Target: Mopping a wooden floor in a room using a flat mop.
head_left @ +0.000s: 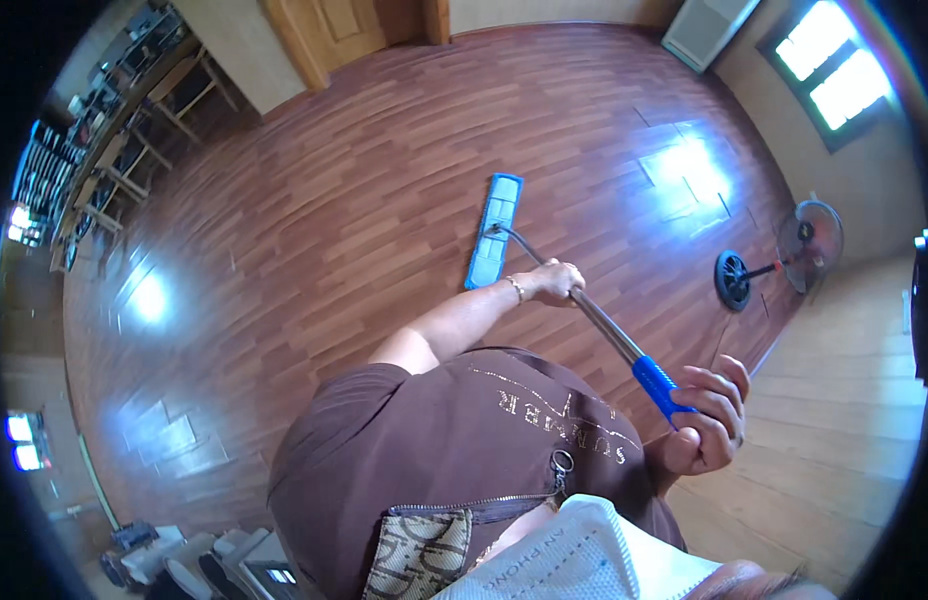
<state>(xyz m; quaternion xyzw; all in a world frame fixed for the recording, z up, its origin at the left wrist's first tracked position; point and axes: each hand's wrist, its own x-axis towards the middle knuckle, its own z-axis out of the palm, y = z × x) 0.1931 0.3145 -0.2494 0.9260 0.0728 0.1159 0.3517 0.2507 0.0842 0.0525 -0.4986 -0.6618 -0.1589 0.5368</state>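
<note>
Okay, from my end: my left hand is around mid-frame, fingers wrapped right round the metal pole of the mop. My right hand is lower right, fingers loosely curled at the end of the blue grip, can't tell how firmly. The flat blue pad is on the wood floor, just above centre. There's a fan standing over at the right.

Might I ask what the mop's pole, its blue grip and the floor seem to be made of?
Pole: probably polished metal, from its silvery sheen. Blue grip: likely shiny plastic or rubber, solidly coloured. Floor: glossy wood or laminate, showing planks and reflections.
</note>
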